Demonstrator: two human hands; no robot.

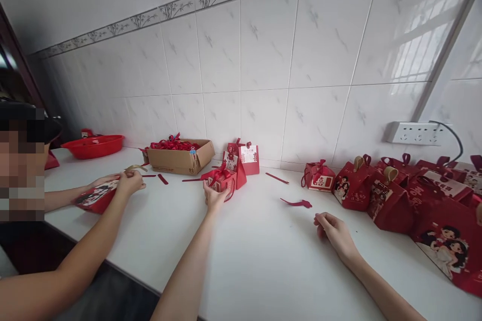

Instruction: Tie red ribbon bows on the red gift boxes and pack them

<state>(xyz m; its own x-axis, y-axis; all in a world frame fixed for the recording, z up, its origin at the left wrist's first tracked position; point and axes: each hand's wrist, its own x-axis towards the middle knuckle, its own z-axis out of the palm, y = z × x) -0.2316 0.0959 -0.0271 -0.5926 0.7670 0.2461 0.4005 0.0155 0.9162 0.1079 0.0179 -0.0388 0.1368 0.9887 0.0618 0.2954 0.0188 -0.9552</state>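
My left hand (pixel 215 197) grips a small red gift box (pixel 223 184) with a ribbon bow on top, holding it over the white table. Close behind it stand a red triangular gift box (pixel 240 173) and a red box with a pale label (pixel 250 159). To the right, my right hand (pixel 334 233) hovers near the table with its fingers curled together; whatever they may hold is hidden. Just beyond that hand lies a dark red ribbon piece (pixel 297 203). A small red box with a bow (pixel 318 176) sits farther back.
Several red gift bags (pixel 391 205) crowd the right side. A cardboard box (pixel 173 159) of red ribbons and a red basin (pixel 94 146) stand at the back left. At left, a co-worker's hands (pixel 130 183) hold a red gift box (pixel 100 198). A power strip (pixel 417 133) hangs on the tiled wall.
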